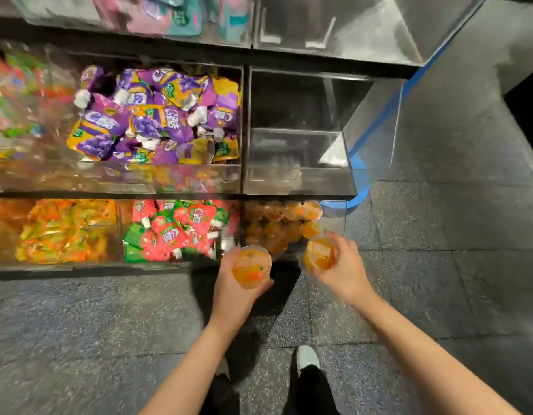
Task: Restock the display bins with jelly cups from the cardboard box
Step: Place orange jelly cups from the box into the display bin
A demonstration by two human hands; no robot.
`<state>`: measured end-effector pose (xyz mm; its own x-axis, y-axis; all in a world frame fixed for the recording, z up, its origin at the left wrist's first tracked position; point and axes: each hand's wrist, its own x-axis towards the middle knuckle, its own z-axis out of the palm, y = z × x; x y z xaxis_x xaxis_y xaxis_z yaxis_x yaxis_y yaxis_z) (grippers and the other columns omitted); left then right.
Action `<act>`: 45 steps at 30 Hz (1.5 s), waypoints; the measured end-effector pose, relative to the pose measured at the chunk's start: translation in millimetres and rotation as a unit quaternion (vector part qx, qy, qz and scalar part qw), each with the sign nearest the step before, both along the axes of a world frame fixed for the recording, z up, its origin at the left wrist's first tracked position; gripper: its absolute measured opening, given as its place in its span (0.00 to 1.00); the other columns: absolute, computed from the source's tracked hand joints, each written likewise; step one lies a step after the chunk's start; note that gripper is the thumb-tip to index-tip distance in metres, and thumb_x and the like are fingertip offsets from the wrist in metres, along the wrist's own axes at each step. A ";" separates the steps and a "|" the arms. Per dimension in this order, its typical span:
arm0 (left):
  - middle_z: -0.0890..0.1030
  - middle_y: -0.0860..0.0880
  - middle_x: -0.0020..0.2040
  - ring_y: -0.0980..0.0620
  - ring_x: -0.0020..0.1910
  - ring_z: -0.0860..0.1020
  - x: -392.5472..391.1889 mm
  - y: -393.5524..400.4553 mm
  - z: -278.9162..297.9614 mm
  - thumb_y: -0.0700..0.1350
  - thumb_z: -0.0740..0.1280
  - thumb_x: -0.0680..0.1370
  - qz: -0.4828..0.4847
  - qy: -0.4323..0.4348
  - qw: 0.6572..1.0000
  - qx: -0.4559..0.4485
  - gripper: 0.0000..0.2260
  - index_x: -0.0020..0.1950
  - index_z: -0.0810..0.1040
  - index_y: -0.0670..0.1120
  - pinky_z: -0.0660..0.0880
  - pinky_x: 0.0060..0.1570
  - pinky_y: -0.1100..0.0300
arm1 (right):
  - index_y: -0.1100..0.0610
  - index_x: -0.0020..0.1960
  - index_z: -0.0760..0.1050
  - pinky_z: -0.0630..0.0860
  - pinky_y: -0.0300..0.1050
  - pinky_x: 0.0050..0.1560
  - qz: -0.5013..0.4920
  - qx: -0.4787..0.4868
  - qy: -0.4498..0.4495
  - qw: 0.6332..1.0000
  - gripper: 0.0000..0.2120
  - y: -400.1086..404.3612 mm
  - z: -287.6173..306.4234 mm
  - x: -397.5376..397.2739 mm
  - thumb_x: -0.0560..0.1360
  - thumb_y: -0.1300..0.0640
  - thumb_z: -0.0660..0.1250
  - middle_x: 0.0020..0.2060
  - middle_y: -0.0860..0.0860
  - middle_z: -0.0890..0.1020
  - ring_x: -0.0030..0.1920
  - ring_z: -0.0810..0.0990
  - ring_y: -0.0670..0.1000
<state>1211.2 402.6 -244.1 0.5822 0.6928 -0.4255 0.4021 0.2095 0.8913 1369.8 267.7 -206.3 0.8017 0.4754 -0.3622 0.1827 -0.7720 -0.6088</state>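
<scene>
Jelly cups (251, 267) in both hands (233, 290), near bin (334, 226).

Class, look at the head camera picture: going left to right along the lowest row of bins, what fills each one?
Yellow-orange packets → red and green pouches → orange jelly cups.
</scene>
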 end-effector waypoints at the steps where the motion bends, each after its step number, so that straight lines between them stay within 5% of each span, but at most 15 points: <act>1: 0.78 0.56 0.54 0.52 0.54 0.78 9.2 -1.0 -13.6 0.38 0.82 0.60 -0.003 0.003 1.000 0.011 0.34 0.56 0.69 0.59 0.73 0.59 0.56 | 0.56 0.68 0.68 0.62 0.33 0.50 0.013 -0.010 -0.002 1.000 0.40 1.9 -16.2 12.4 0.58 0.59 0.77 0.58 0.54 0.73 0.61 0.69 0.53; 6: 0.81 0.53 0.51 0.53 0.48 0.80 54.2 -17.1 -77.4 0.42 0.82 0.59 0.056 0.001 0.998 0.000 0.32 0.57 0.72 0.57 0.77 0.50 0.57 | 0.54 0.65 0.67 0.72 0.41 0.53 0.046 -0.012 0.009 0.999 0.36 9.8 -78.1 64.0 0.61 0.61 0.77 0.56 0.54 0.73 0.57 0.74 0.53; 10: 0.79 0.55 0.47 0.66 0.39 0.78 92.2 -21.2 -105.8 0.33 0.80 0.61 0.090 -0.002 0.996 0.003 0.32 0.60 0.72 0.47 0.75 0.41 0.70 | 0.49 0.52 0.67 0.74 0.36 0.49 0.093 0.002 0.065 0.994 0.24 14.0 -108.1 99.5 0.65 0.61 0.77 0.49 0.48 0.77 0.48 0.77 0.49; 14: 0.75 0.59 0.47 0.57 0.46 0.76 120.6 -11.6 -125.4 0.38 0.82 0.59 0.092 0.021 0.993 0.077 0.32 0.58 0.71 0.49 0.71 0.48 0.73 | 0.50 0.69 0.61 0.74 0.51 0.58 0.097 -0.023 0.119 0.988 0.42 17.7 -147.1 131.4 0.62 0.60 0.79 0.58 0.52 0.74 0.59 0.74 0.57; 17: 0.75 0.54 0.51 0.52 0.54 0.76 137.9 0.6 -145.9 0.43 0.83 0.58 0.070 0.040 0.989 0.127 0.35 0.59 0.69 0.49 0.70 0.55 0.65 | 0.49 0.65 0.63 0.76 0.55 0.57 0.105 -0.011 0.181 0.978 0.46 18.0 -178.1 147.4 0.53 0.59 0.82 0.59 0.52 0.75 0.60 0.75 0.57; 21: 0.78 0.50 0.54 0.50 0.56 0.77 139.2 3.9 -175.4 0.54 0.81 0.52 0.080 0.087 0.987 0.111 0.39 0.60 0.71 0.49 0.73 0.55 0.58 | 0.56 0.66 0.64 0.77 0.46 0.45 0.092 -0.012 0.244 0.965 0.40 18.9 -203.2 151.6 0.60 0.69 0.79 0.50 0.48 0.75 0.54 0.76 0.54; 23: 0.78 0.50 0.53 0.48 0.55 0.78 134.0 -1.0 -185.4 0.49 0.83 0.57 0.101 0.126 0.984 0.074 0.37 0.62 0.71 0.47 0.73 0.50 0.61 | 0.55 0.69 0.63 0.77 0.48 0.49 0.082 -0.031 0.264 0.960 0.42 17.7 -217.0 151.7 0.60 0.67 0.80 0.55 0.50 0.72 0.56 0.74 0.54; 25: 0.79 0.50 0.55 0.48 0.54 0.78 133.5 -3.0 -191.1 0.55 0.82 0.58 0.098 0.181 0.975 0.088 0.36 0.62 0.71 0.49 0.73 0.51 0.58 | 0.54 0.69 0.63 0.79 0.52 0.52 0.076 -0.034 0.307 0.948 0.40 17.5 -228.1 153.4 0.63 0.65 0.79 0.58 0.52 0.71 0.56 0.75 0.55; 27: 0.80 0.49 0.56 0.46 0.55 0.78 139.5 -1.5 -192.6 0.62 0.79 0.58 0.081 0.226 0.964 0.115 0.38 0.61 0.70 0.49 0.73 0.54 0.55 | 0.54 0.68 0.65 0.80 0.49 0.44 0.072 -0.021 0.333 0.940 0.31 19.8 -234.5 154.8 0.70 0.61 0.75 0.56 0.52 0.74 0.50 0.78 0.54; 29: 0.80 0.48 0.56 0.45 0.55 0.78 145.6 -0.6 -194.3 0.65 0.77 0.58 0.080 0.253 0.956 0.124 0.38 0.59 0.69 0.48 0.70 0.50 0.58 | 0.54 0.67 0.66 0.81 0.47 0.40 0.072 -0.022 0.334 0.940 0.25 24.0 -240.3 155.0 0.73 0.56 0.72 0.56 0.54 0.75 0.50 0.79 0.56; 35: 0.81 0.46 0.53 0.45 0.52 0.79 144.9 -4.8 -201.2 0.63 0.77 0.60 0.065 0.288 0.932 0.211 0.36 0.61 0.70 0.47 0.66 0.41 0.59 | 0.55 0.63 0.71 0.80 0.54 0.51 0.014 -0.040 0.265 0.963 0.19 36.9 -270.8 144.4 0.74 0.64 0.69 0.56 0.53 0.73 0.53 0.76 0.57; 38: 0.81 0.48 0.54 0.46 0.53 0.79 147.1 -3.1 -201.4 0.61 0.78 0.61 0.064 0.301 0.928 0.213 0.35 0.61 0.70 0.48 0.67 0.42 0.59 | 0.61 0.60 0.72 0.76 0.49 0.54 -0.025 -0.076 0.194 0.978 0.16 40.0 -282.7 141.2 0.73 0.65 0.68 0.54 0.55 0.76 0.53 0.76 0.55; 41: 0.81 0.48 0.54 0.46 0.53 0.79 149.6 -3.8 -200.1 0.60 0.78 0.62 0.066 0.307 0.924 0.219 0.34 0.61 0.70 0.48 0.68 0.42 0.59 | 0.64 0.58 0.73 0.76 0.46 0.47 -0.074 -0.123 0.199 0.969 0.14 41.0 -294.3 144.5 0.73 0.63 0.69 0.52 0.58 0.79 0.51 0.78 0.57; 45: 0.81 0.49 0.53 0.47 0.53 0.79 151.8 -3.4 -199.6 0.61 0.78 0.61 0.080 0.304 0.922 0.225 0.35 0.62 0.71 0.49 0.67 0.41 0.60 | 0.62 0.55 0.74 0.79 0.50 0.51 -0.023 -0.160 0.189 0.969 0.19 37.9 -298.6 152.3 0.70 0.55 0.75 0.50 0.58 0.80 0.50 0.80 0.58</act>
<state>1363.0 399.2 -443.7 0.2065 0.9351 -0.2881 0.8521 -0.0271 0.5226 1522.2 305.6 -504.9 0.6007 0.2572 -0.7569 -0.0464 -0.9340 -0.3542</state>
